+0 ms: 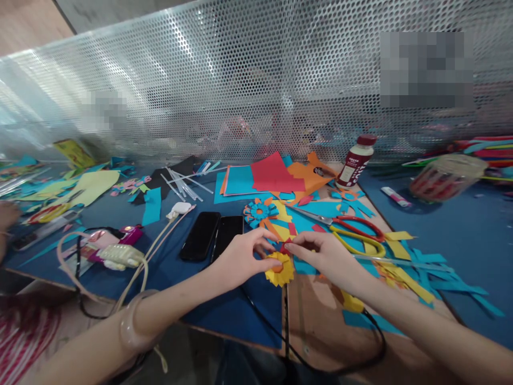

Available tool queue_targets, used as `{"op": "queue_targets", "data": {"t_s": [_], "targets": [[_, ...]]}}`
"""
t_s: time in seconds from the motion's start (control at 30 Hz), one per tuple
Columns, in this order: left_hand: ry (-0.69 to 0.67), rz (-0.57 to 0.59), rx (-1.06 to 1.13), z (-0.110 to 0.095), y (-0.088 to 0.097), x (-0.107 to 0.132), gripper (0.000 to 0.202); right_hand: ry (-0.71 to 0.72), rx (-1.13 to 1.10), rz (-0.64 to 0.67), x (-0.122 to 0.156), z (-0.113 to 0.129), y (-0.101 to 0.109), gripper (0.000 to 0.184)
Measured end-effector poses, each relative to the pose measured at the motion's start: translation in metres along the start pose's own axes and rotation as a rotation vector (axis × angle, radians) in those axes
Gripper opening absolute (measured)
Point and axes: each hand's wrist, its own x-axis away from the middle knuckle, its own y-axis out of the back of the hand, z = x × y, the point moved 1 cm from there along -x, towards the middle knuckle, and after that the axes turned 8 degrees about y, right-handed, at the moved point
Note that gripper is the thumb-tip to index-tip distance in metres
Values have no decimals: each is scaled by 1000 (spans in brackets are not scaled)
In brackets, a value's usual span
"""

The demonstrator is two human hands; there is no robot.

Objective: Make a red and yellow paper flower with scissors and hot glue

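My left hand pinches a yellow paper flower with an orange centre, holding it just above the blue table mat. My right hand meets it from the right, its fingertips pinched on a small red paper piece at the flower's top edge. A blue and orange paper flower lies just behind my hands. Red-handled scissors and yellow-handled scissors rest to the right of my right hand.
Two dark phones lie left of my hands. Sheets of coloured paper, a bottle, a glue stick and a clear tub stand further back. Paper scraps cover the right. A perforated metal screen closes the back. Another person's hand shows far left.
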Motion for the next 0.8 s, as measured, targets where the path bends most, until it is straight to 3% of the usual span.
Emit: {"op": "queue_targets", "data": {"t_s": [0.33, 0.8], "targets": [[-15, 52, 28, 0, -1, 0, 43, 13, 2, 14, 2, 1, 0, 28], [-27, 36, -3, -1, -1, 4, 41, 17, -22, 10, 5, 5, 0, 24]]}}
